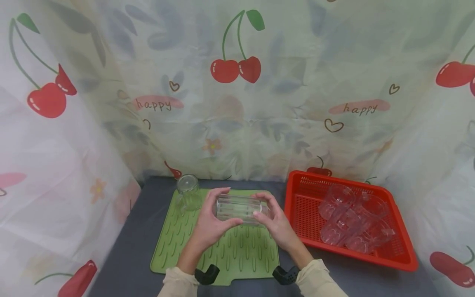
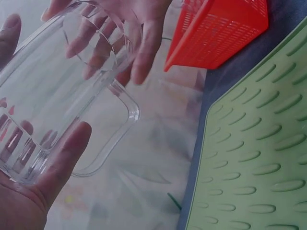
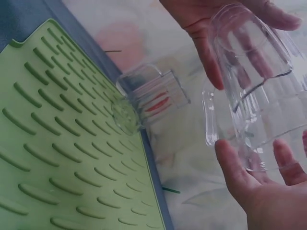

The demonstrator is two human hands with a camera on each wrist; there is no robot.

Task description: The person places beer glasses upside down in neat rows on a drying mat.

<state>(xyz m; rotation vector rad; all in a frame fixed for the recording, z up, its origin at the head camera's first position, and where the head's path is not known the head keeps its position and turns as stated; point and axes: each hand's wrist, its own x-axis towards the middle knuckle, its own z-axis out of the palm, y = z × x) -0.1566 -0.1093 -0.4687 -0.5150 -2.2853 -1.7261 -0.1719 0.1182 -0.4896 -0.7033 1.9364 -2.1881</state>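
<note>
A clear glass mug (image 1: pixel 237 208) is held sideways above the green drying mat (image 1: pixel 256 251). My left hand (image 1: pixel 209 216) grips its left end, the thumb lying along the near side. Around the right end curve the fingers and thumb of my right hand (image 1: pixel 275 218). The mug's looped handle (image 2: pixel 134 112) shows in the left wrist view, pointing away from both palms. A second clear mug (image 1: pixel 188 192) stands upside down at the mat's far left corner, its handle turned to the left.
On the right, a red plastic basket (image 1: pixel 302 206) contains several clear mugs (image 1: pixel 337 198) lying jumbled together. A dark grey tabletop (image 1: pixel 130 247) lies under mat and basket. Cherry-printed curtains (image 1: pixel 237 136) enclose the back and both sides.
</note>
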